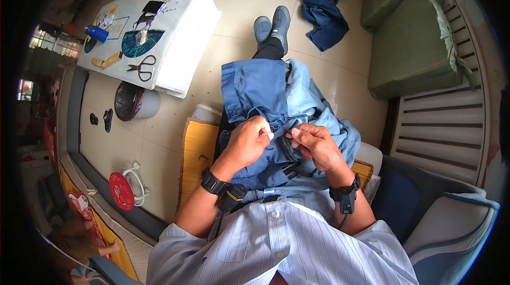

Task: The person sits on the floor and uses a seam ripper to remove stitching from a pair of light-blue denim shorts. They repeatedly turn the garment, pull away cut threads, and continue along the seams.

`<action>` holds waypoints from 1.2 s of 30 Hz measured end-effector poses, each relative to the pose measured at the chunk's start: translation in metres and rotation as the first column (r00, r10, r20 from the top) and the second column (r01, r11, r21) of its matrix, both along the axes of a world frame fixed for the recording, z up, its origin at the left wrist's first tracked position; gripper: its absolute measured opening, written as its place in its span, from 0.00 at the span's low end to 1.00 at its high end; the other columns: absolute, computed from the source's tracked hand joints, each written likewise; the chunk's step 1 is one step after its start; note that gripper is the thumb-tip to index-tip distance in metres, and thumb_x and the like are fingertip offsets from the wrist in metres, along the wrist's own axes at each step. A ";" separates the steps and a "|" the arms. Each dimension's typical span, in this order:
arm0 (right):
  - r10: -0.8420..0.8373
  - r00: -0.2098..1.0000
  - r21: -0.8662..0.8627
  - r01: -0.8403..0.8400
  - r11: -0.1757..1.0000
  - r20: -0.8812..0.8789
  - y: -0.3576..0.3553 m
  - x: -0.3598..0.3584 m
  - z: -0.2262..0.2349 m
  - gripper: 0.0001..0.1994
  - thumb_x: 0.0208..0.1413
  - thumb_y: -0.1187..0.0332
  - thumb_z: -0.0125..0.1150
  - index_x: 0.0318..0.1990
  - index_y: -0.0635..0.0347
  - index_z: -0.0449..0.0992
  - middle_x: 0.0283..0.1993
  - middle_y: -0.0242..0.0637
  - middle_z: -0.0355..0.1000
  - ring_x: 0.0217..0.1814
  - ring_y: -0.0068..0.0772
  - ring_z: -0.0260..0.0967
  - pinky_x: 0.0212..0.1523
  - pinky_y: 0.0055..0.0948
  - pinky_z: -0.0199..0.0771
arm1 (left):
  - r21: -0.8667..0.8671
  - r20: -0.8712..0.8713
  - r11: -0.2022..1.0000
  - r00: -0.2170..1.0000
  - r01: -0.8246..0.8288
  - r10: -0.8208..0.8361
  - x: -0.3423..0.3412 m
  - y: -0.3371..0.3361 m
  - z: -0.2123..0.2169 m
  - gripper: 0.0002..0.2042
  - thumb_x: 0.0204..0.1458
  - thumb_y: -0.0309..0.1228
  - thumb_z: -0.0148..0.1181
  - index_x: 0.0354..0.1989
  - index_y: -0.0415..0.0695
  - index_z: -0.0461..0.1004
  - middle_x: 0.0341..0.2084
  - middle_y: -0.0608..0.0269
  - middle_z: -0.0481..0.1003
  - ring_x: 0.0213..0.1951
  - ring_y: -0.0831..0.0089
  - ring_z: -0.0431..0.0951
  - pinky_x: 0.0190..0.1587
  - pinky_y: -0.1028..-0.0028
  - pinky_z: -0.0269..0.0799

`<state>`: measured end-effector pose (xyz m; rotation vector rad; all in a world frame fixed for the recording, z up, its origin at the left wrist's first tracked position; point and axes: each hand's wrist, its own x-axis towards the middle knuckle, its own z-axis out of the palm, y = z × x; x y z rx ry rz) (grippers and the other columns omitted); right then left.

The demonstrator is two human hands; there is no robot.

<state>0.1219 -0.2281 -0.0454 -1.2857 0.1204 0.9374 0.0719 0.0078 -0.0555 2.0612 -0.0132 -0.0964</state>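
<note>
Blue denim trousers (255, 85) lie bunched across my lap, with a lighter blue denim piece (324, 109) on their right side. Over the cloth, my left hand (248, 141) is closed, thumb against the curled fingers; what it pinches is hidden. A short gap to the right, my right hand (317, 145) is closed too, thumb and forefinger pinching a small, thin dark thing too small to name. Both hands are close to the garment's folds near its waist.
A white table (175, 24) at the left bears black-handled scissors (142, 68) and a blue bottle (97, 33). Beside it stands a waste bin (143, 103). More dark blue denim (324, 11) lies on the floor ahead. Green-covered bundles (411, 45) and a slatted white bench (443, 131) stand right.
</note>
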 end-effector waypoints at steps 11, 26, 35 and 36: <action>0.002 1.000 0.018 -0.002 1.000 -0.023 -0.003 -0.002 -0.004 0.13 0.70 0.61 0.61 0.43 0.63 0.82 0.31 0.27 0.73 0.21 0.11 0.54 0.19 0.19 0.51 | -0.106 -0.074 0.991 0.994 -0.084 0.076 -0.008 0.000 -0.006 0.05 0.57 0.18 0.61 0.40 0.37 0.76 0.32 0.59 0.77 0.30 0.72 0.79 0.36 0.68 0.77; -0.013 1.000 0.045 0.013 0.999 -0.008 -0.004 -0.003 -0.012 0.13 0.71 0.60 0.61 0.42 0.63 0.82 0.30 0.27 0.73 0.19 0.11 0.53 0.18 0.20 0.49 | 0.399 0.177 0.916 0.976 0.043 -0.123 0.002 -0.009 0.011 0.03 0.58 0.24 0.62 0.38 0.44 0.75 0.33 0.55 0.72 0.32 0.47 0.79 0.33 0.53 0.75; 0.020 0.998 0.049 -0.018 0.999 -0.058 0.001 0.000 -0.003 0.12 0.71 0.62 0.59 0.42 0.62 0.81 0.32 0.28 0.73 0.20 0.13 0.53 0.19 0.21 0.49 | 0.211 0.189 0.977 0.982 -0.010 -0.031 -0.002 -0.011 0.011 0.04 0.54 0.19 0.58 0.33 0.41 0.70 0.33 0.54 0.74 0.34 0.50 0.79 0.36 0.57 0.75; 0.019 0.998 0.032 -0.017 0.999 -0.060 0.004 0.000 0.000 0.12 0.71 0.62 0.59 0.41 0.62 0.81 0.31 0.28 0.72 0.20 0.13 0.53 0.19 0.21 0.49 | 0.188 0.186 0.982 0.982 -0.007 -0.028 -0.003 -0.011 0.008 0.03 0.55 0.20 0.58 0.34 0.41 0.70 0.33 0.53 0.74 0.34 0.49 0.79 0.37 0.56 0.75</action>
